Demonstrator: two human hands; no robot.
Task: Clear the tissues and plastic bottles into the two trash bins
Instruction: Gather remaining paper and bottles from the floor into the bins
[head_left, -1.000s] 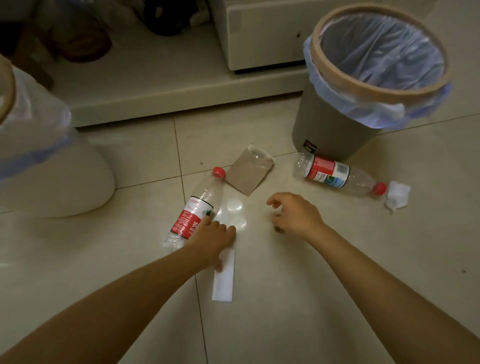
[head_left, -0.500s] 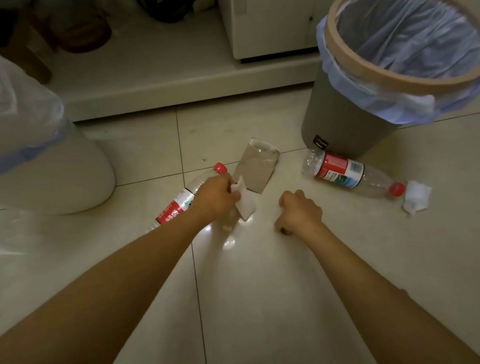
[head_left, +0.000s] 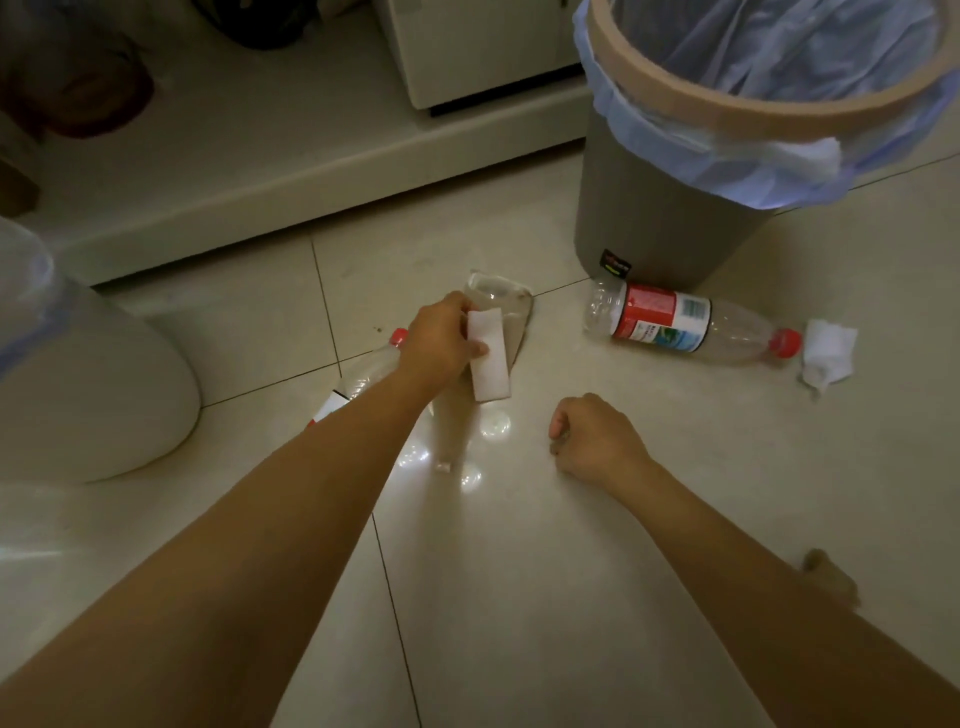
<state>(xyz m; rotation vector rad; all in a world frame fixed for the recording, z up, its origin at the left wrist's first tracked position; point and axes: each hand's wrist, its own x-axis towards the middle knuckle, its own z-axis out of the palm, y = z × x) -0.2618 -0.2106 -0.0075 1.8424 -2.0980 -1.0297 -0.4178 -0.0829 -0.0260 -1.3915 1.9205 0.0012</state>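
left hand (head_left: 441, 338) at frame centre pinches a folded white tissue (head_left: 488, 358). right hand (head_left: 592, 441) is fisted, holding nothing. red-labelled bottle (head_left: 685, 325), print unreadable, lies beside the grey bin (head_left: 649, 208) at upper right, blue liner, contents unseen. crumpled tissue (head_left: 828, 353) touches its cap.

bottle (head_left: 680, 325) label print, perhaps Chinese, too blurred to read
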